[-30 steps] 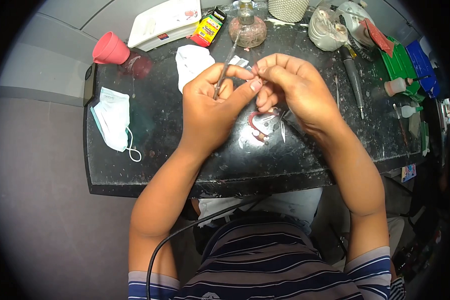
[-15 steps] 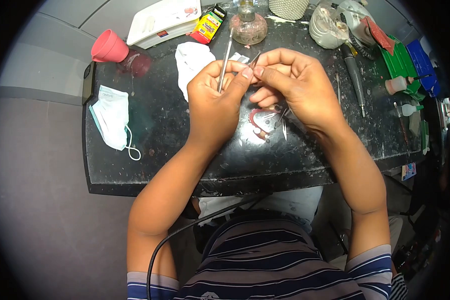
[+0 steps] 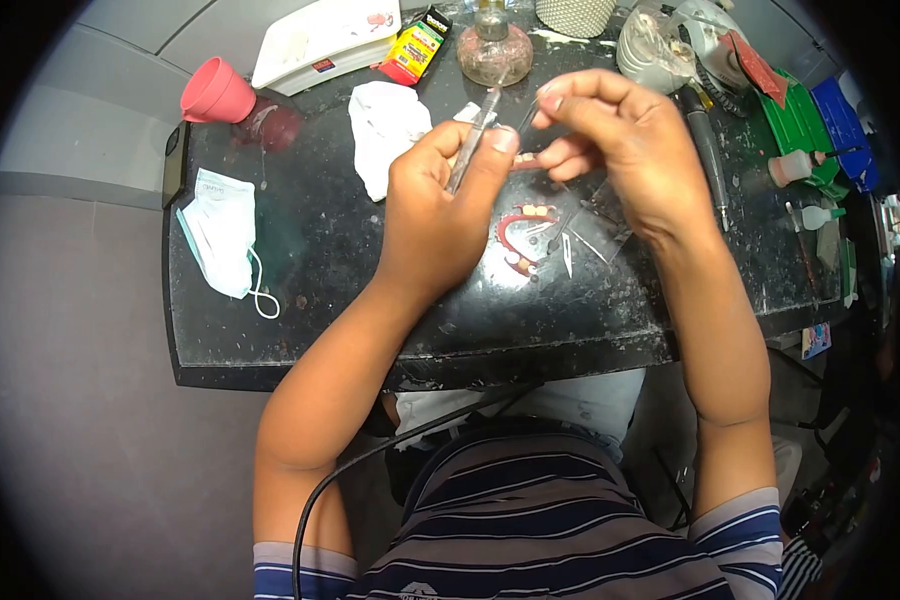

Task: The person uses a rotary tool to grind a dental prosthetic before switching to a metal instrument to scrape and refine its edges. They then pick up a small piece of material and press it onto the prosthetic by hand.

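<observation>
My left hand (image 3: pixel 435 195) is closed around a slim metal instrument handle (image 3: pixel 473 143), which slants up between thumb and fingers. To its right, my right hand (image 3: pixel 620 135) pinches a thin, narrow strip (image 3: pixel 530 117) between thumb and index finger; its exact kind is too small to tell. Below the hands on the black table lies a pink partial denture (image 3: pixel 510 235) with a few teeth. Another pink piece with teeth (image 3: pixel 526 160) shows partly behind my right fingers. Beside the denture are a small pointed blade-like piece (image 3: pixel 567 255) and a clear packet (image 3: pixel 600 238).
A white cloth (image 3: pixel 385 135) and a face mask (image 3: pixel 220 230) lie on the left. Along the back stand a pink cup (image 3: pixel 213 90), a white container (image 3: pixel 320 45), a yellow-red box (image 3: pixel 413 48) and a glass burner (image 3: pixel 495 58). A dark handpiece (image 3: pixel 707 150) lies right.
My hands were together at the fingertips; now the right hand has drawn up and right, apart from the left. The left hand's handle has tilted further right. More of the denture is uncovered.
</observation>
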{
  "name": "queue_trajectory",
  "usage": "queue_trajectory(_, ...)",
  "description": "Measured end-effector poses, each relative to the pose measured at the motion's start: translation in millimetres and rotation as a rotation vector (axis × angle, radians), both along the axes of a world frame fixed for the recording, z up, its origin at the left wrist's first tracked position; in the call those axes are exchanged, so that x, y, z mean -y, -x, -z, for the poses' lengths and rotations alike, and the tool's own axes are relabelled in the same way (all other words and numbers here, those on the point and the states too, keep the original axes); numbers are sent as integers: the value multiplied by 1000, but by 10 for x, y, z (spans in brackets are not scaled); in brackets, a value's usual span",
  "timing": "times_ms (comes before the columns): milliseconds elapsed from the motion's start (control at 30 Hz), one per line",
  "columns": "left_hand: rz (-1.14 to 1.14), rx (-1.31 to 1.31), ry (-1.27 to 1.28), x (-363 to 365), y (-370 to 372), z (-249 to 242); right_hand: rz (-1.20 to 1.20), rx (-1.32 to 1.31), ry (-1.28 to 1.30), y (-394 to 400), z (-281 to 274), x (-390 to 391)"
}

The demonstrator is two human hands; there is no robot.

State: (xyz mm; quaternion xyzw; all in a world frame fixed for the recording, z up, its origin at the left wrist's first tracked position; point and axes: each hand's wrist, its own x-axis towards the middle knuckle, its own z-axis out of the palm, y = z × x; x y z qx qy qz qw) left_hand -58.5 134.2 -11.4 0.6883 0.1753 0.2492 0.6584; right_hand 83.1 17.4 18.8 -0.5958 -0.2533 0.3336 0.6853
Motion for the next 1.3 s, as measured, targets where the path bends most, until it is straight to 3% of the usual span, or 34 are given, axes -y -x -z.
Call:
queue_trajectory(433, 100, -11, -238, -8, 32, 41, 60, 19, -2, -208, 16, 56)
queue_trajectory(667, 108, -14, -223, -14, 24, 45, 48, -80, -24, -149, 14, 41)
queue_trajectory(1100, 114, -10, -204, -33, 33, 57, -42, -7, -35, -126, 7, 42)
queue_trajectory(1167, 116, 19, -190, -20, 17, 61, -57, -118, -115, -75, 3, 16)
queue_trajectory(1300, 134, 57, -165, -11, 2, 63, -116, -33, -117, 7, 73, -8)
